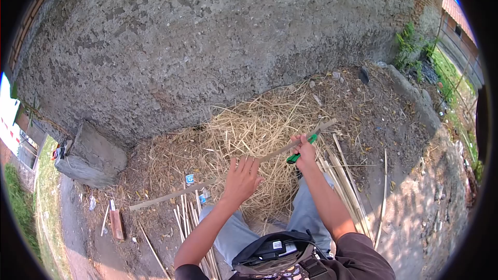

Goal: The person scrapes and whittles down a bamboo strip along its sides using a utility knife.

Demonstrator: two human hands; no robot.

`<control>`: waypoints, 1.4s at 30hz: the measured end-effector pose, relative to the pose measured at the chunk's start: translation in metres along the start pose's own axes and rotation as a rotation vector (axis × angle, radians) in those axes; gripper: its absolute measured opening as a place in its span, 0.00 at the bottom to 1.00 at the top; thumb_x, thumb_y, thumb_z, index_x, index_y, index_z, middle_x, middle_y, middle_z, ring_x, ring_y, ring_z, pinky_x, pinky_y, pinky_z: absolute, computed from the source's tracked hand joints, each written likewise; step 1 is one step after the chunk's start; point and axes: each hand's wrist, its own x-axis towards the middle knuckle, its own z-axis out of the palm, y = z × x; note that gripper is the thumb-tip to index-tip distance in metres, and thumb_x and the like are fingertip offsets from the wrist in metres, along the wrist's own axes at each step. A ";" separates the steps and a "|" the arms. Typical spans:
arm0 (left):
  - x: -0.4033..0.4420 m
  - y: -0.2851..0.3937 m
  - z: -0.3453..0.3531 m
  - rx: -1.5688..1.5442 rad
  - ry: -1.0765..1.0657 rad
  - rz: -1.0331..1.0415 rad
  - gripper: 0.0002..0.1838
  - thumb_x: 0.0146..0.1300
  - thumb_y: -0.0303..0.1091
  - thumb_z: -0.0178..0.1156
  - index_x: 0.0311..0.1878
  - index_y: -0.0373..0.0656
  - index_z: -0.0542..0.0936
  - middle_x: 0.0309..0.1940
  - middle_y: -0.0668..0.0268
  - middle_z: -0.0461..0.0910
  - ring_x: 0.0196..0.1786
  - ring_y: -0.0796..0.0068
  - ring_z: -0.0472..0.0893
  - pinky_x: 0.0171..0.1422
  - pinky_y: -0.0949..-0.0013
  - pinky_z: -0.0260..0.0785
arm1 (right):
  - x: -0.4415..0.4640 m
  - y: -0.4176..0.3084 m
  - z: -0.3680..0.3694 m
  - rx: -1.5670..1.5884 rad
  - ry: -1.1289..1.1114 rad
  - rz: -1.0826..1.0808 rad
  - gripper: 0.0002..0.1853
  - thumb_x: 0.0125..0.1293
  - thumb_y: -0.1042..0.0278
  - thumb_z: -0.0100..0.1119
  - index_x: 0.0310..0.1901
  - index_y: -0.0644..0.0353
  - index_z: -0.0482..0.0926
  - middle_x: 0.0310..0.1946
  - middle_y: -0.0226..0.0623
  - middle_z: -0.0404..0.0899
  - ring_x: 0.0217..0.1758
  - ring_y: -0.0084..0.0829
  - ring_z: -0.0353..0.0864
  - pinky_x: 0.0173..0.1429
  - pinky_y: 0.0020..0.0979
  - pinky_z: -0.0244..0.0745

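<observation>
right hand (306, 151) curled round a green-handled cutter (293, 159) at the bamboo strip (278, 152); left hand (241, 177) flattish, fingers extended over the strip, apparently gripping nothing. the strip, slanting above straw-coloured shavings (264, 129), is probably light, springy, sharp-edged: best held by its faces.

One camera sits on the person's head and looks forward and down. From above the trousers (225, 231) it sees, quite near, the left hand (241, 179) and the right hand (306, 151); beyond them, the straw (259, 127) and the rough wall (233, 36). The view is very wide and round, dark at its corners.
</observation>
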 end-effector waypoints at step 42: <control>-0.072 0.001 0.091 -1.764 -0.384 -1.002 0.16 0.81 0.43 0.39 0.41 0.45 0.71 0.18 0.76 0.61 0.16 0.86 0.59 0.17 0.77 0.50 | -0.069 0.053 0.009 -1.491 -0.802 -1.038 0.11 0.68 0.56 0.61 0.45 0.51 0.84 0.32 0.40 0.85 0.24 0.43 0.84 0.24 0.40 0.77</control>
